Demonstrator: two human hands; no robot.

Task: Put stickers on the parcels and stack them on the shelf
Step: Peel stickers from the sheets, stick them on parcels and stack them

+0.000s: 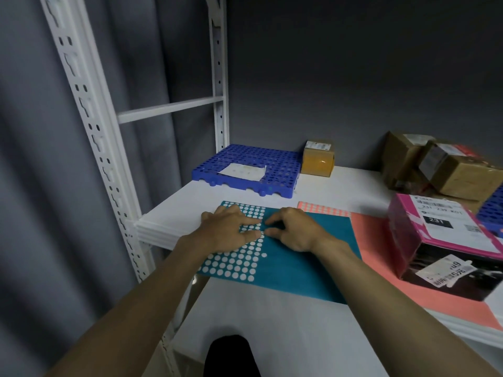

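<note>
L hand (228,227) lies flat, fingers straight, pinning the teal sticker sheet (299,257) on the shelf (340,186), R hand (292,229) curled, picking at a dot's edge—peel slow, keep sheet pinned, pink parcel (441,240) waits just beside.

left forearm (141,292): bare, no sleeve | right forearm (381,292): bare, no sleeve | wrists: no watch or band | hands: ungloved, no rings

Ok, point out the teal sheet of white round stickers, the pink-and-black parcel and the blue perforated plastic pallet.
teal sticker sheet (299,257): head view, bare teal area.
pink-and-black parcel (435,257): head view, front face.
blue pallet (280,161): head view, top grid.
</note>
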